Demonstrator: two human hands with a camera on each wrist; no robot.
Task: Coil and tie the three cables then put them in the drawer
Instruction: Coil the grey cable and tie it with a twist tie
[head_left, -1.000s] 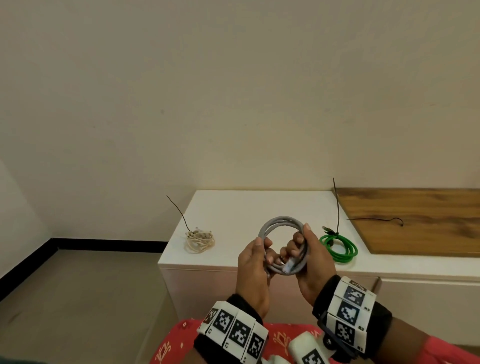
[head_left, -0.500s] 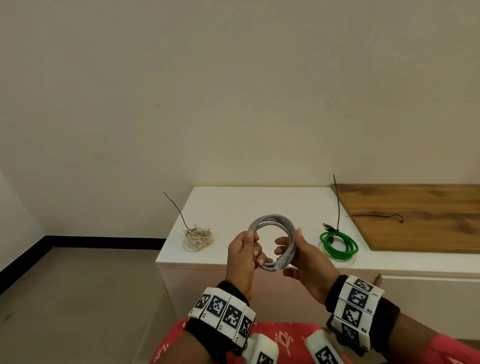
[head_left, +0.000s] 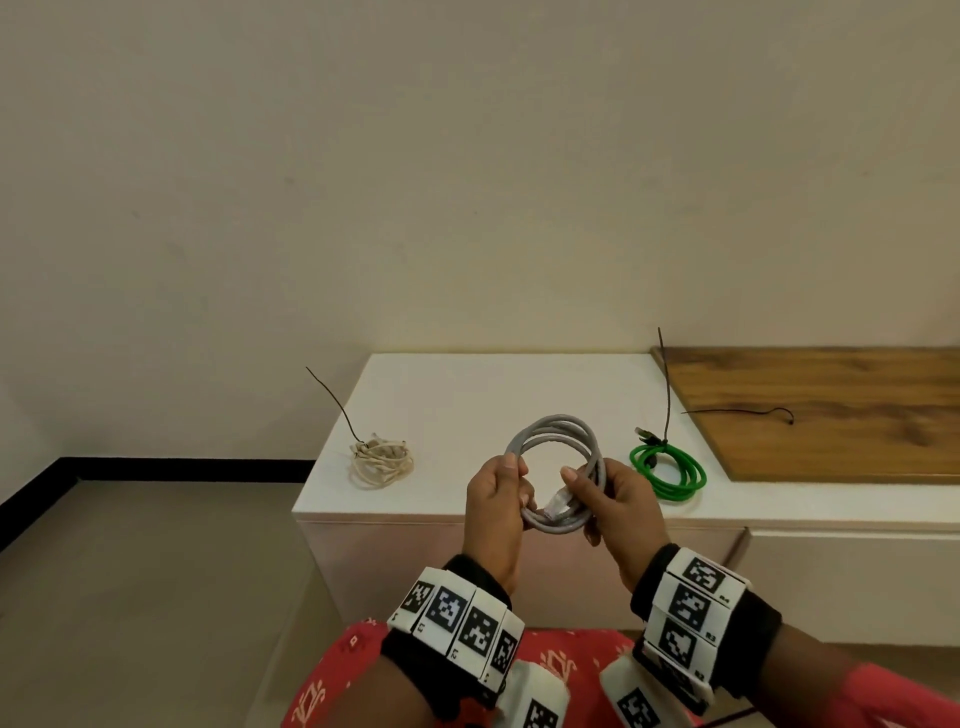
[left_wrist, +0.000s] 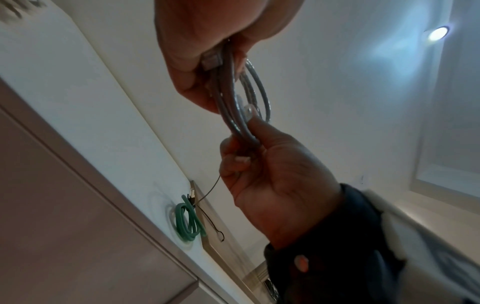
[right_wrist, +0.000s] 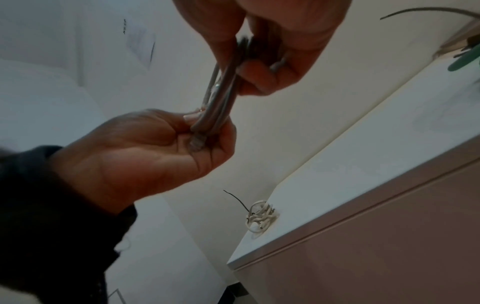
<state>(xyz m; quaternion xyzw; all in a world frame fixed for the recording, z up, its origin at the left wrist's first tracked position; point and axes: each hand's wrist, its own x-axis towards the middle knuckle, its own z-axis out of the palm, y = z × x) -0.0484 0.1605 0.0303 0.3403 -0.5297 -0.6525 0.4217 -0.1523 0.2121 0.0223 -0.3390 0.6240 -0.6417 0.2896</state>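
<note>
A grey cable, wound into a round coil, is held up in front of the white cabinet. My left hand grips the coil's left side and my right hand grips its right side, a clear plug lying between them. The wrist views show the same grey cable pinched from both ends. A green coil with a black tie standing up lies on the cabinet to the right. A cream bundle, also tied, lies at the left.
A wooden board covers the cabinet's right part, and a loose black tie lies on it. A shut drawer front sits below at right. Grey floor and a black skirting lie to the left.
Both hands have shifted their hold round the grey coil and turned it, so its loop faces me more squarely. The green and cream cables have not moved.
</note>
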